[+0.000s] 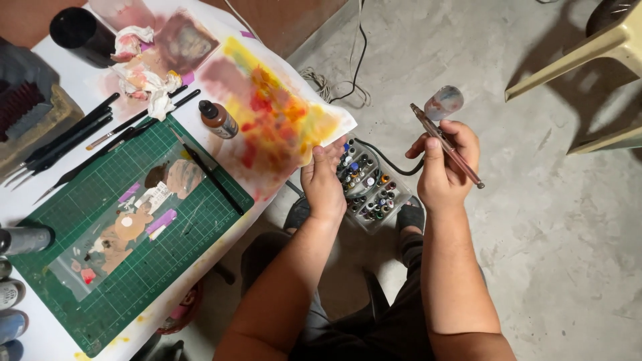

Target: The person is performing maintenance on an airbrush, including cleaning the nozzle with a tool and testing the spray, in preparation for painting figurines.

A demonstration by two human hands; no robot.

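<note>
My right hand (445,167) grips a slim pink-metal airbrush (447,142) with a small clear cup on top, held over the floor to the right of the table. My left hand (324,180) pinches the near right edge of a white paper sheet (277,117) stained with yellow, orange and red paint; the sheet hangs off the table's edge. Below and between my hands, on the floor, sits a clear box of several small paint bottles (370,187). A black hose runs from the airbrush down behind the box.
A green cutting mat (167,227) holds masked brown cut-out shapes (127,224). Around it lie a brown dropper bottle (218,119), dark brushes and knives (80,137), crumpled stained tissue (144,73) and a black cup (77,30). A plastic chair (588,53) stands at top right, cables lie on the concrete floor.
</note>
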